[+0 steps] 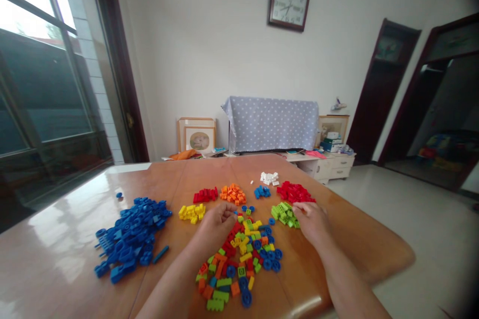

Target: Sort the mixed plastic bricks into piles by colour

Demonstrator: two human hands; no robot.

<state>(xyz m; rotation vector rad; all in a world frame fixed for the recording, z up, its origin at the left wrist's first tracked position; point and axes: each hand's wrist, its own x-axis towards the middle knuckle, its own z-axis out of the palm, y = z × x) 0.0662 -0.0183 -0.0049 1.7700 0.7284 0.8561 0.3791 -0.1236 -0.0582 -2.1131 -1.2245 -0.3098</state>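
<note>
My left hand [221,220] is over the upper left edge of a mixed pile of toy bricks [245,257] in red, yellow, green, orange and blue. Its fingers are curled together, and whatever they may hold is hidden. At the right side of a lime-green brick pile [284,213] is my right hand [311,218], thumb and fingers drawn together in a pinch. I cannot make out anything between those fingertips. Just behind it lies a heap of red bricks [295,192]. Yellow bricks [192,213] sit left of my left hand, with orange bricks [232,194] beyond it.
A large blue brick heap [132,237] covers the table's left part. Farther back are a small red group [205,195], small blue pieces [262,192] and white bricks [269,178]. The wooden table [359,229] has a rounded right corner. A cloth-covered object [275,124] stands behind.
</note>
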